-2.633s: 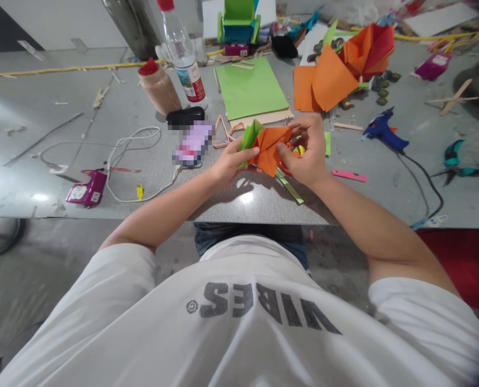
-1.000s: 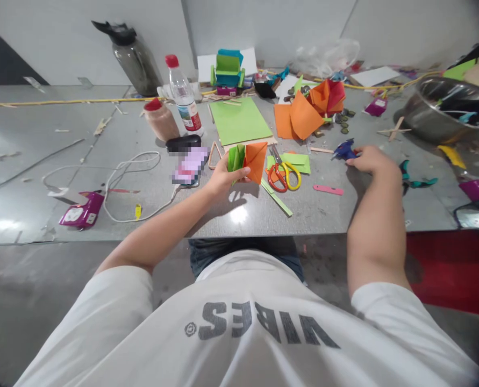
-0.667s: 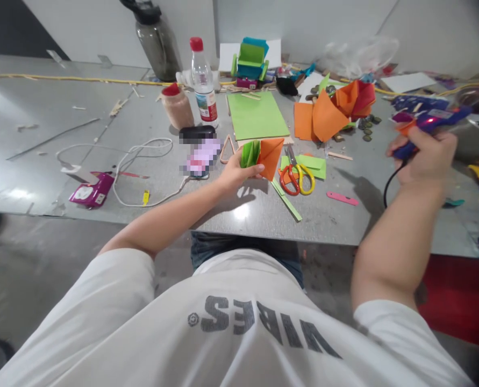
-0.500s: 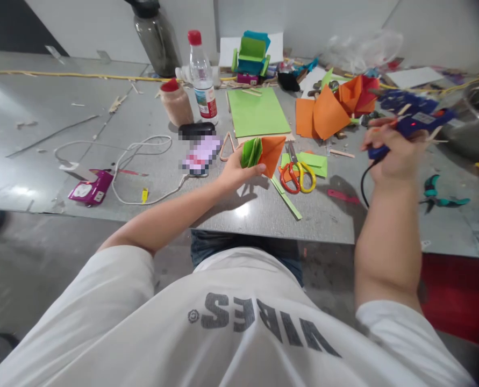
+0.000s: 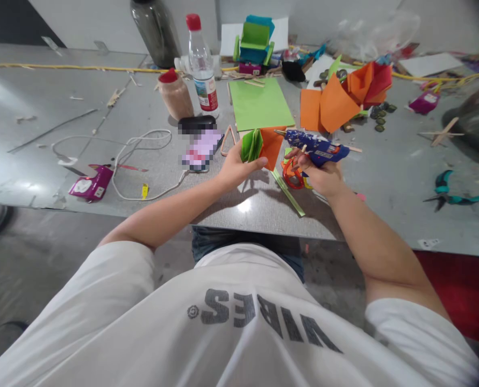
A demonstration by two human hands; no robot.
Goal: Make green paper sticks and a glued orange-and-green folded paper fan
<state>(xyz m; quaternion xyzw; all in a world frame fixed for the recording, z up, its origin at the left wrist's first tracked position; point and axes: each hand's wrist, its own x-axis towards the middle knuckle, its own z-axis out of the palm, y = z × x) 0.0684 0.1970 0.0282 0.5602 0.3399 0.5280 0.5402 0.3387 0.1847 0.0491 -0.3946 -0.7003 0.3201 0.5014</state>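
One folded green-and-orange paper piece (image 5: 270,146) is near the centre of the frame, pinched low in the left hand (image 5: 241,169), presumably to leave its orange side free; its long axis runs roughly across, orange end rightward. The right hand (image 5: 324,176) grips a blue glue gun (image 5: 320,149), nozzle leftward at the orange edge, though contact is hard to tell. Red-handled scissors (image 5: 294,186) lie below; a green sheet (image 5: 261,105) lies above.

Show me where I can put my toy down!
Bare table shows between the right hand and teal pliers. At far left, between the yellow cord and thin dark rod, only scraps lie. It's crowded along the back and around the scissors.
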